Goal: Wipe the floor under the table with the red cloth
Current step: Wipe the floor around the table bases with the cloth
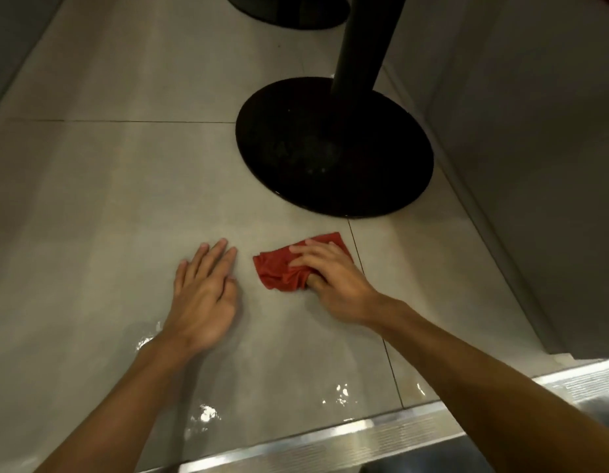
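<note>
Bunched under the pressing right hand [325,273], the crumpled red cloth [282,269] lay on glossy grey tile floor [108,199], at six o'clock from the round black table base [334,148], while the left hand [202,288] rested flat, fingers together.

Dim, warm indoor light, no hard shadows. Small specular glare patches on the wet floor tiles [108,199] well behind the left hand's fingers [211,254], toward the wrist and forearm. Metal threshold strip [330,438] at the bottom edge reflects brightly. Black table base [334,148] beyond the fingertips is crushed to near-black, little detail. Wide-angle distortion bends tile lines and stretches forearms at the edges. Slight softness on the right hand [330,271].
</note>
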Tool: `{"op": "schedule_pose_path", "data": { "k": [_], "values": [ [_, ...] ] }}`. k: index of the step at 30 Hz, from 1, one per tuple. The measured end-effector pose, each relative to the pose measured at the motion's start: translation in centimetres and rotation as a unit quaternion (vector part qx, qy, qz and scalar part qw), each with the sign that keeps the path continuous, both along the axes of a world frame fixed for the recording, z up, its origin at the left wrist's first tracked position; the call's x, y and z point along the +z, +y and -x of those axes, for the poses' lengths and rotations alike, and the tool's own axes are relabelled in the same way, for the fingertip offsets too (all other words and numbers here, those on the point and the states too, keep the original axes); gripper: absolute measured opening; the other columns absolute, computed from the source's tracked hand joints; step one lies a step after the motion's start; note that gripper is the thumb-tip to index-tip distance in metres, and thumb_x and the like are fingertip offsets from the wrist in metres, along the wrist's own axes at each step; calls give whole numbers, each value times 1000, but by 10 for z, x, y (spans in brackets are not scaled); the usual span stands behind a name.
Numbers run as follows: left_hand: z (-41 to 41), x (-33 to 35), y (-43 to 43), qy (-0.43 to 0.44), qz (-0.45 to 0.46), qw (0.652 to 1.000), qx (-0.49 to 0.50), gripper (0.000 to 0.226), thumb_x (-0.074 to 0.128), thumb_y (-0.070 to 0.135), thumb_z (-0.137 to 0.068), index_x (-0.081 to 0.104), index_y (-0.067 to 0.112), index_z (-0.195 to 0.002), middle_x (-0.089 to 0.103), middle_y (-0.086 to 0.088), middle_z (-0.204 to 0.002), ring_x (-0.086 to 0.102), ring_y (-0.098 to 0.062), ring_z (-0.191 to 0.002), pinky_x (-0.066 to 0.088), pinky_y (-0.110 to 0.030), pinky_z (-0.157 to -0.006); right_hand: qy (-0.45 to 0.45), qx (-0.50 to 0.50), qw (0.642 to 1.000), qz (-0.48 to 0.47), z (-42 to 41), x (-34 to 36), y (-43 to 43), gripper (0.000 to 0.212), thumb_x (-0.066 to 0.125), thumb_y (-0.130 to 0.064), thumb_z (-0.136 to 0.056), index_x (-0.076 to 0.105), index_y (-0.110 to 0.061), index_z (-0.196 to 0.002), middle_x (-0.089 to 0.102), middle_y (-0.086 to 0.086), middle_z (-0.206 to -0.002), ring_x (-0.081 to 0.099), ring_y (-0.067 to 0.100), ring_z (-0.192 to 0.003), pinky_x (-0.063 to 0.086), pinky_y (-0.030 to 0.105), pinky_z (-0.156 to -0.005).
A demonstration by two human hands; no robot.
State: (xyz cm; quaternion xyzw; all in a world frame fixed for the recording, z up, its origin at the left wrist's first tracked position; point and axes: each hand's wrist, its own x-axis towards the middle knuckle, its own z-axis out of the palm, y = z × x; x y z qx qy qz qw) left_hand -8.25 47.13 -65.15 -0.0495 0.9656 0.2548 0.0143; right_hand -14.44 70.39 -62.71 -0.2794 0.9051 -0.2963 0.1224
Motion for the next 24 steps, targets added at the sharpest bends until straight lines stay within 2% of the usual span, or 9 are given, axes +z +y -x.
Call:
{"op": "schedule_pose_path", "data": {
  "k": [3,7,11,14,17,19,21,23,24],
  "values": [
    [-1,0,-1,-17,19,1000,-8,66,17,39,-85,26,27,-149,12,10,-159,0,-11,-147,-5,-36,-117,-11,40,999,5,-64,2,33,34,60,-14,-88,63,-33,-116,47,-16,-141,29,9,-141,13,40,-120],
    [1,-4,-3,-19,36,999,-16,66,15,43,-86,26,26,-149,14,8,-159,2,-13,-147,-3,-37,-117,-41,75,996,-9,-133,9,73,35,54,-24,-83,64,-37,-114,46,-21,-140,21,-1,-141,9,32,-120],
    [0,-8,-4,-14,47,999,-18,66,15,45,-87,28,25,-149,15,8,-159,4,-15,-147,-1,-38,-117,-63,23,998,-20,-158,21,119,33,61,-14,-86,68,-33,-112,48,-25,-136,25,-4,-139,22,40,-118],
    [1,-10,-4,-9,53,998,-14,66,16,45,-87,29,25,-148,17,7,-159,7,-16,-147,1,-39,-117,-77,-32,996,-32,-167,27,138,31,58,-17,-87,68,-34,-112,42,-35,-131,26,-8,-135,23,35,-117],
    [2,-12,-5,-10,53,998,-18,66,16,46,-87,29,25,-148,17,7,-159,7,-16,-147,2,-39,-117,-71,-56,995,-34,-179,27,147,31,61,-13,-86,69,-31,-110,50,-31,-126,36,-4,-132,25,30,-115],
    [2,-13,-6,-9,51,998,-18,66,16,47,-87,29,26,-148,17,8,-159,7,-16,-147,1,-38,-117,-78,-87,993,5,-182,29,148,34,62,-6,-84,71,-30,-106,61,-24,-117,49,2,-123,36,26,-107],
    [2,-14,-6,-5,51,999,-16,66,16,48,-87,29,26,-148,17,8,-159,7,-15,-147,1,-38,-117,-135,-149,976,89,-178,38,145,38,58,-1,-87,69,-34,-102,68,-16,-101,59,4,-105,46,23,-93],
    [3,-15,-6,-1,54,998,-14,66,16,48,-87,29,26,-148,17,8,-159,7,-15,-147,1,-38,-117,-175,-197,949,174,-163,49,139,37,51,0,-93,67,-33,-102,69,-7,-97,64,7,-96,48,21,-87],
    [2,-16,-5,0,55,998,-15,65,17,48,-88,29,26,-148,17,8,-159,7,-15,-147,1,-38,-117,-161,-208,946,190,-154,52,137,34,48,-3,-95,67,-31,-103,69,-7,-99,64,7,-97,48,21,-88]
  ]
}}
